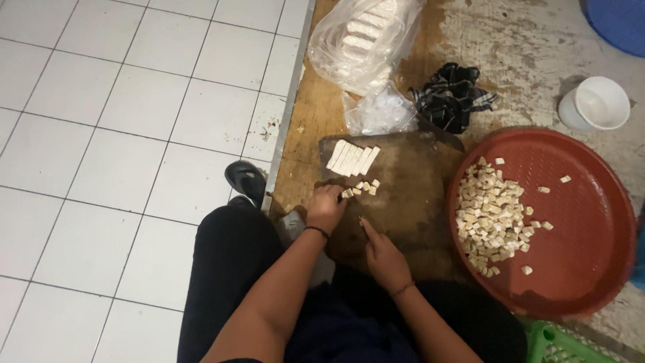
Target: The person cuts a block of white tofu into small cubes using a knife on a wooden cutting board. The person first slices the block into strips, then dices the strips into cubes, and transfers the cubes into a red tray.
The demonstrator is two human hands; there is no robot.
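My left hand (326,207) rests curled at the near left edge of a dark wooden cutting board (410,202), its fingers touching a few small pale cubes (363,187). My right hand (383,254) is closed on a knife (363,224) with only a short bit of it showing above the fist. A row of sliced pale slabs (352,159) lies at the board's far left corner. To the right, a red perforated round tray (578,222) holds a heap of cut cubes (490,215).
A clear plastic bag (363,40) with more pale blocks lies beyond the board, a dark checked cloth (453,97) beside it. A white cup (598,102) stands at far right. White tiled floor (121,134) is on the left, a black sandal (246,180) by my leg.
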